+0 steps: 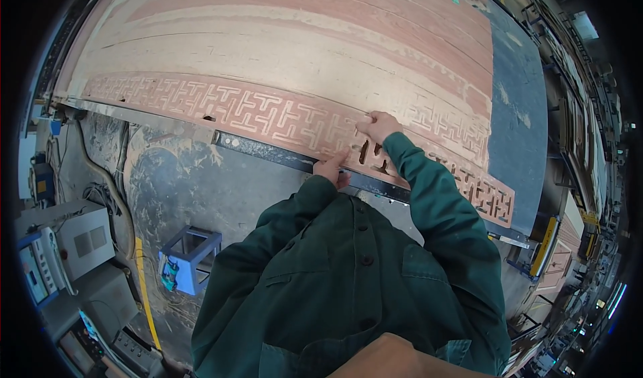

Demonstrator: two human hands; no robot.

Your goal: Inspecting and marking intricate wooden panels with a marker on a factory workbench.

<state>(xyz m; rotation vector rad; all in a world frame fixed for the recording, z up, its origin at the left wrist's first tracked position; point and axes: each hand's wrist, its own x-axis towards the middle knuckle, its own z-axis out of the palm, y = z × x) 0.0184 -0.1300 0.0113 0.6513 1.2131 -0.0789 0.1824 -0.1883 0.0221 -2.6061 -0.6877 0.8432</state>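
Head view shows our two bare hands at a long wooden strip [281,118], which runs beneath and to both sides of the fingers [340,158], along the near side of the tabletop [254,49]. Our left hand [328,170] sits at the strip's near edge, fingers partly bent; we cannot tell whether they pinch the wood or only press against it. Our right hand [382,127] is just beyond and to the right, its fingers bent and close together, tips down toward the far edge; their hold is hidden from us too.

The strip is reddish-brown and flat, patterned with angular, interlocking key shapes. Left of the fingers the pattern reads mostly as pale lines; beside the right fingers and at the far right end, dark slots show. Beyond the fingers the tabletop has straight seams, dusty pale bands and reddish patches, and faint traces of a similar fret appear to the right. A dark, scuffed metal rail [268,151] passes close below the left fingers.

Our green cloth sleeves [432,194] reach up to both wrists. Well to the left and nearer us, a boxy blue stand [194,285] with a teal tool [171,274] rests on the dusty, smeared floor [174,170].
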